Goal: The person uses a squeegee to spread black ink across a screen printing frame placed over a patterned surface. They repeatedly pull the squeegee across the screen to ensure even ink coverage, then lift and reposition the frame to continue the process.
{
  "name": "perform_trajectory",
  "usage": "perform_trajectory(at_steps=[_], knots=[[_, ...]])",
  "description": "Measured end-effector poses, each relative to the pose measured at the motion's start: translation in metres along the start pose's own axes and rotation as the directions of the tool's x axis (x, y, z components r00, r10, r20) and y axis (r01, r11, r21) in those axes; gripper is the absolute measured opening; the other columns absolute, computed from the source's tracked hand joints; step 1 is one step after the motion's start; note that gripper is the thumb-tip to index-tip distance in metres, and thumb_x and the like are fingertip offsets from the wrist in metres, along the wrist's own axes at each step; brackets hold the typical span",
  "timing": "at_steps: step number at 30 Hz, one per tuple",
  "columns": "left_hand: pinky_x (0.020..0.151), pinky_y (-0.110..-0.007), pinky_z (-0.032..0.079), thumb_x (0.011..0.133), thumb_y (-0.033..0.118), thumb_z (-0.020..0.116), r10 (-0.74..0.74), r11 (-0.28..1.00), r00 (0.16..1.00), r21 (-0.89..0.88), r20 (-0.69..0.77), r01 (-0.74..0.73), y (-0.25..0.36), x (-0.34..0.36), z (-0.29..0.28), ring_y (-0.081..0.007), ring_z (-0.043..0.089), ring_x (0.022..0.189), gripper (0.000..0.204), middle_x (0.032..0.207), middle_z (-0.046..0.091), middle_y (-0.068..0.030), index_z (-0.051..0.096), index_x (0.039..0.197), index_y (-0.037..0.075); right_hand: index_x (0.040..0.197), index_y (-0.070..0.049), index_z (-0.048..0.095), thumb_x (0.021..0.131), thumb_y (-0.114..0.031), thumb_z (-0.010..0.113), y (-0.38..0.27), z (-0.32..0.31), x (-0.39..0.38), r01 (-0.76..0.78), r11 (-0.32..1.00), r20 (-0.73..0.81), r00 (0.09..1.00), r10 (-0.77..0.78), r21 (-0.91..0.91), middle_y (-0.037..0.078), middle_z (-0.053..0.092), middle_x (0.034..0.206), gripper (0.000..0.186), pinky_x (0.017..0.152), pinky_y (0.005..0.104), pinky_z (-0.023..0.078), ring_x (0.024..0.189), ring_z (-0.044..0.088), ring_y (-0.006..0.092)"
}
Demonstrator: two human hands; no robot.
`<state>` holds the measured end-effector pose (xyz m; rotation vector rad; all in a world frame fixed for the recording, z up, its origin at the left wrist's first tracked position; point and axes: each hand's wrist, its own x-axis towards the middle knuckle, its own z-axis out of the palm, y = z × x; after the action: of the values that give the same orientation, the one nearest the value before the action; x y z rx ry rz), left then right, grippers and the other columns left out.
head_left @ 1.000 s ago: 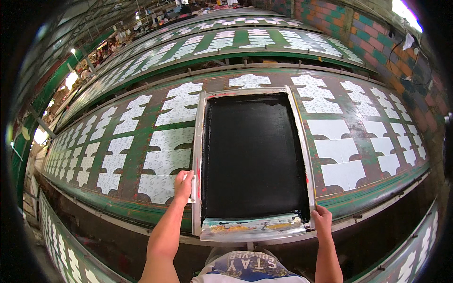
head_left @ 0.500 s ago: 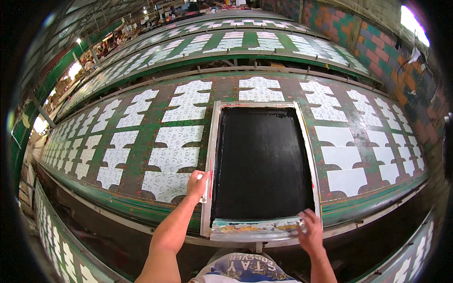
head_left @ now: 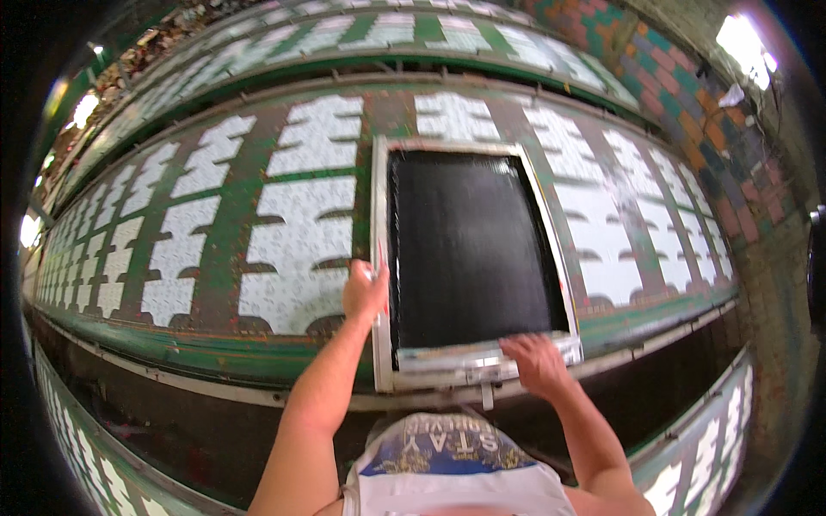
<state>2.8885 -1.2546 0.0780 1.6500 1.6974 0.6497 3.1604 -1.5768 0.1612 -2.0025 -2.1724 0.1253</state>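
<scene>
A screen-printing frame with pale rails lies on the green table in front of me. Its mesh is covered in black ink, glossy toward the far right corner. My left hand is closed around a white handle on the frame's left rail. Along the frame's near end lies a squeegee, a long pale bar smeared with colour. My right hand reaches over the right part of this bar, fingers bent together on it and slightly blurred; its underside is hidden.
White patterned fabric pieces lie in rows left of the frame, plainer ones to its right. A rail runs along the table's near edge. More tables with pieces stand beyond and behind; a patchwork block wall rises at right.
My right hand has come down from hovering with spread fingers onto the squeegee. My left hand keeps its hold on the frame handle. The view has tilted, moving the scene up and left.
</scene>
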Motion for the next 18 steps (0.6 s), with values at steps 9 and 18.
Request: perform_trajectory(at_steps=[9, 18], knots=[[0.091, -0.055, 0.059, 0.098, 0.04, 0.072, 0.082, 0.995, 0.994, -0.046, -0.071, -0.085, -0.013, 0.006, 0.007, -0.0453, 0.077, 0.104, 0.045, 0.108, 0.08, -0.0245, 0.067, 0.127, 0.006, 0.125, -0.017, 0.078, 0.087, -0.013, 0.077, -0.035, -0.004, 0.033, -0.077, 0.996, 0.188, 0.979, 0.082, -0.034, 0.006, 0.077, 0.118, 0.038, 0.096, 0.0444, 0.056, 0.112, 0.074, 0.0292], [0.092, -0.051, 0.058, 0.099, 0.02, 0.068, -0.001, 0.997, 1.0, -0.073, 0.019, 0.002, -0.019, 0.013, 0.008, -0.0424, 0.076, 0.106, 0.027, 0.112, 0.079, -0.0228, 0.074, 0.122, 0.006, 0.129, -0.018, 0.079, 0.088, -0.022, 0.081, 0.014, -0.032, 0.103, -0.24, 0.971, 0.607, 0.769, 0.198, -0.012, 0.013, 0.08, 0.114, 0.041, 0.094, 0.0505, 0.059, 0.109, 0.076, 0.0378]])
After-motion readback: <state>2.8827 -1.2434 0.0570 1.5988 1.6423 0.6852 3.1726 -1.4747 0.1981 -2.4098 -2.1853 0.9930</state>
